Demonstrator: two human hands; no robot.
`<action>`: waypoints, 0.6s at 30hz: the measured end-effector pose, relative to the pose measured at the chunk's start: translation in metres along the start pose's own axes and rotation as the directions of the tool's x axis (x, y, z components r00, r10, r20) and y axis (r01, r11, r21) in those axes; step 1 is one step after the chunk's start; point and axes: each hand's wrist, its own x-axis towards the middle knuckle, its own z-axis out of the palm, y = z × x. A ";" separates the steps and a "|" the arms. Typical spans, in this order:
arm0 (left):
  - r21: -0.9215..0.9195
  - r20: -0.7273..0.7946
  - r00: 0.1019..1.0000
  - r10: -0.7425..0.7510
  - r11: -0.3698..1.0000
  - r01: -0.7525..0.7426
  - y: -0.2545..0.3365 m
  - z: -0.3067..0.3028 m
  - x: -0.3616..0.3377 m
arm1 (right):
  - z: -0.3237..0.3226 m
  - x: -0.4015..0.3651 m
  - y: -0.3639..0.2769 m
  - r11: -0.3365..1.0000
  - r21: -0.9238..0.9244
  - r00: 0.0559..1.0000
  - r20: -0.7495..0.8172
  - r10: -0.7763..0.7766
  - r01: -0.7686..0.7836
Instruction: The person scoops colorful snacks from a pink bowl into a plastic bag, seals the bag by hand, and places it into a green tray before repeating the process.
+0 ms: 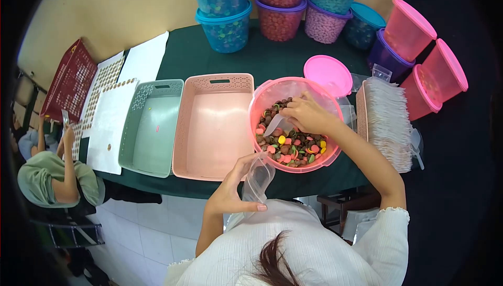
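My right hand (308, 114) is inside the pink tub (255, 105), its fingers closed round a translucent scoop (277, 123). The scoop rests among mixed candies (293, 147), which are brown, pink, green and yellow. Just left of the tub's near rim, my left hand (230, 189) holds a clear plastic bag (258, 177) between thumb and fingers. The bag's mouth is near the rim. Whether anything lies in the bag cannot be made out.
Left of the tub are an empty pink basket (209, 123) and a green basket (152, 129) with small pieces inside. Stacked bags (387, 123) stand right. Lidded tubs (225, 26) line the back. A co-worker (57, 181) is at far left, by a red crate (70, 81).
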 end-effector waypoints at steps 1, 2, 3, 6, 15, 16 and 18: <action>0.036 -0.025 1.000 -0.011 0.999 0.012 0.001 0.002 -0.001 | -0.001 0.001 -0.001 0.999 0.046 1.000 0.001 -0.023 0.023; 0.036 -0.036 0.999 -0.013 0.999 0.014 0.001 0.004 -0.002 | -0.007 0.002 0.000 0.998 0.049 0.999 0.004 -0.034 0.034; 0.030 -0.054 0.998 -0.014 0.999 0.015 0.001 0.005 -0.002 | -0.020 0.004 0.002 0.993 0.114 0.992 0.120 -0.035 0.022; 0.016 -0.110 0.994 -0.020 1.000 0.022 -0.004 0.010 -0.003 | -0.020 -0.001 0.011 0.985 0.169 0.975 0.215 -0.062 0.026; -0.009 -0.227 0.973 -0.037 0.999 0.035 -0.008 0.020 -0.003 | -0.014 -0.014 0.019 0.941 0.340 0.940 0.322 -0.115 -0.002; -0.029 -0.233 0.972 -0.039 0.999 0.034 -0.008 0.021 -0.002 | -0.013 -0.013 0.013 0.949 0.315 0.955 0.271 -0.124 0.034; -0.024 -0.240 0.969 -0.050 0.999 0.046 -0.009 0.021 -0.002 | -0.017 -0.011 0.014 0.962 0.267 0.914 0.401 -0.061 -0.053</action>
